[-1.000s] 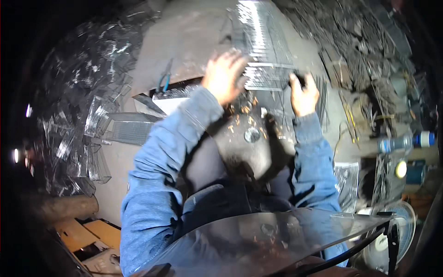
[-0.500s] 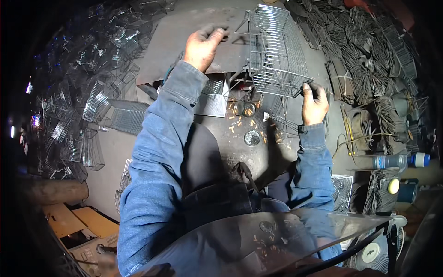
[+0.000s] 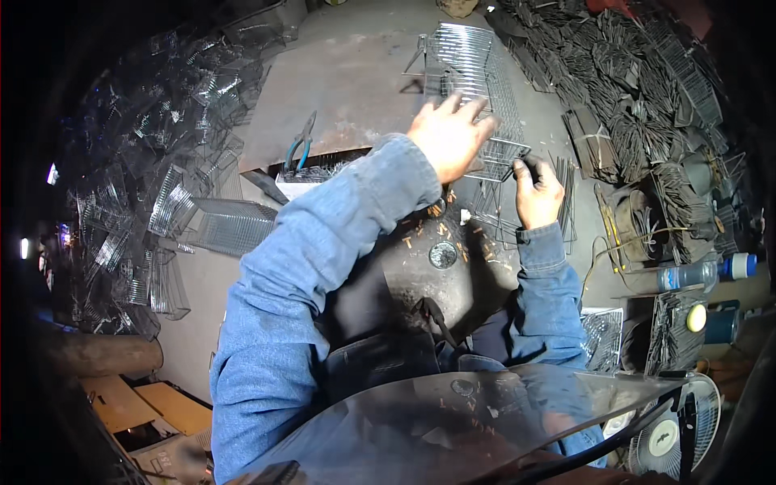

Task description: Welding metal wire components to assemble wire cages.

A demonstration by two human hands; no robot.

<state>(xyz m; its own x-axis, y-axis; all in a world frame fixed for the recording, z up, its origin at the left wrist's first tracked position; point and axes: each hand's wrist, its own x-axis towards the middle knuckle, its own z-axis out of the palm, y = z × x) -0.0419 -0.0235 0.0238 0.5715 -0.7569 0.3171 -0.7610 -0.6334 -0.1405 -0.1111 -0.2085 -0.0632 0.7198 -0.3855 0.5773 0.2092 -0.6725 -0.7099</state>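
Wire mesh basket (image 3: pixel 477 89) lying on the steel worktable (image 3: pixel 339 89), left hand (image 3: pixel 449 133) spread flat on its near side, right hand (image 3: pixel 537 190) pinching the near corner rim. Likely light, springy (thin wires bend easily); best gripped along the thicker rim.

Wire rack (image 3: pixel 477 89): bare shiny metal grid. Bench plate (image 3: pixel 339 89): dull, rusty, rough steel. Pliers (image 3: pixel 301 144): blue plastic grips. Sleeves: matt denim cloth.
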